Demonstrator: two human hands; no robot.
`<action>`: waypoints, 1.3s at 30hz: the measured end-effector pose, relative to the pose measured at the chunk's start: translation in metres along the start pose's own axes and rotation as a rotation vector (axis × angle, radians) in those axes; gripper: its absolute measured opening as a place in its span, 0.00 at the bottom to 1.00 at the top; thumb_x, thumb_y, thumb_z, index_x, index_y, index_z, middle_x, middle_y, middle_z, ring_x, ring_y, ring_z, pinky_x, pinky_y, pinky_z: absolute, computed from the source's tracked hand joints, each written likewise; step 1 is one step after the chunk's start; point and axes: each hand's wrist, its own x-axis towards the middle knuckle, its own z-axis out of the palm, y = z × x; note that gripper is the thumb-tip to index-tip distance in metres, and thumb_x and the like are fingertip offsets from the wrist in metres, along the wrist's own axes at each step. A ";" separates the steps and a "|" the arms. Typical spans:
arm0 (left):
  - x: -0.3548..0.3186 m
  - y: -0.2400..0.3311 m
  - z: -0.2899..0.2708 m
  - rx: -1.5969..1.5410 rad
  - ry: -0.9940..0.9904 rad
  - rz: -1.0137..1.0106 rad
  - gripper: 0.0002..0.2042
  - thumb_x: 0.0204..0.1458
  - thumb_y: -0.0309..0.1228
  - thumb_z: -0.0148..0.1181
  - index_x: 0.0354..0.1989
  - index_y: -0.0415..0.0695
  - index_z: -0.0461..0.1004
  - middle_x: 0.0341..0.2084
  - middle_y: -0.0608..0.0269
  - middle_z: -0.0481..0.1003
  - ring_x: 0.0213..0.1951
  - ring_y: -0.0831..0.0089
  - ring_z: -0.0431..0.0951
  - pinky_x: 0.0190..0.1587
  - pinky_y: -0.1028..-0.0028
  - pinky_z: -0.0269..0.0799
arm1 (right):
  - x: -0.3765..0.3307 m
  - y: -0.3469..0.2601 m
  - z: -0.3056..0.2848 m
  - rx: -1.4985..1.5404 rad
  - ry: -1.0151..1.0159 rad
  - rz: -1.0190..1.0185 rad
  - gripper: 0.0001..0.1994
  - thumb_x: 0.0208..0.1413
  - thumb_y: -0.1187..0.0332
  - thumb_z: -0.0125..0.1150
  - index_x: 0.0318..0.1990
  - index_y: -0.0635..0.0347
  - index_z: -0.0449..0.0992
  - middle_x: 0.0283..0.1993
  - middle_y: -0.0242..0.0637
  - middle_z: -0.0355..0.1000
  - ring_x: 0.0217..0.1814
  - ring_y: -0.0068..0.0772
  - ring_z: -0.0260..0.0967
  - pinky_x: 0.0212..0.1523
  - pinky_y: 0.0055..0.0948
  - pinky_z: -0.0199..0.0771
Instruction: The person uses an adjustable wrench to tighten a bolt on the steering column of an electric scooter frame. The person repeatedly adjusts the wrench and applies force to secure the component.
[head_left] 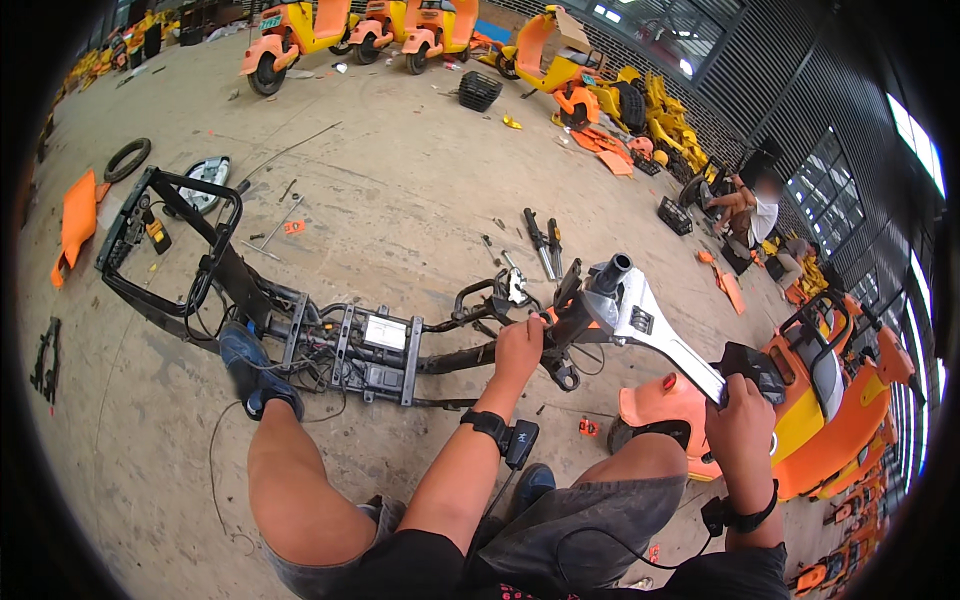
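A stripped black scooter frame (460,358) lies across the floor in front of me, its head tube (604,277) at the right end. My right hand (740,420) is closed round the handle end of a large silver adjustable wrench (672,340). The wrench's jaws are at the head tube, just below its open top; how tightly they sit cannot be told. My left hand (519,350) is closed on the frame beside the head tube, its fingertips partly hidden. My left shoe (250,362) presses against the frame near its left end.
Beyond the frame lie two shock absorbers (541,243), a T-shaped tool (282,224), a tyre (127,160) and an orange panel (76,225). An orange-and-yellow scooter (800,430) stands close at right. A black crate (480,91) is farther off; a person (750,212) sits at far right.
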 end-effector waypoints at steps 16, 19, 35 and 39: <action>-0.003 0.002 0.003 0.025 0.109 0.092 0.20 0.63 0.34 0.45 0.25 0.36 0.78 0.21 0.42 0.75 0.27 0.43 0.77 0.34 0.51 0.72 | 0.053 0.048 0.028 0.068 0.029 -0.195 0.09 0.38 0.74 0.66 0.30 0.62 0.73 0.28 0.47 0.73 0.31 0.56 0.72 0.32 0.45 0.72; -0.003 0.001 0.004 0.087 0.100 0.122 0.18 0.63 0.33 0.46 0.24 0.37 0.77 0.21 0.43 0.76 0.28 0.43 0.77 0.35 0.50 0.71 | 0.054 0.051 0.032 0.072 0.028 -0.208 0.09 0.38 0.74 0.65 0.30 0.62 0.74 0.28 0.48 0.72 0.31 0.56 0.72 0.32 0.45 0.72; -0.003 0.006 0.012 0.112 0.073 0.035 0.16 0.60 0.33 0.46 0.26 0.35 0.74 0.24 0.41 0.75 0.30 0.39 0.75 0.35 0.49 0.71 | 0.060 0.071 0.057 0.081 0.206 -0.379 0.12 0.40 0.74 0.67 0.36 0.59 0.77 0.29 0.42 0.75 0.29 0.48 0.75 0.29 0.37 0.75; 0.000 0.005 0.018 0.099 0.126 0.011 0.18 0.57 0.33 0.47 0.20 0.35 0.74 0.21 0.41 0.75 0.28 0.41 0.76 0.37 0.48 0.71 | 0.063 0.070 0.061 0.095 0.211 -0.382 0.12 0.41 0.74 0.67 0.36 0.59 0.77 0.28 0.42 0.74 0.29 0.49 0.75 0.30 0.37 0.75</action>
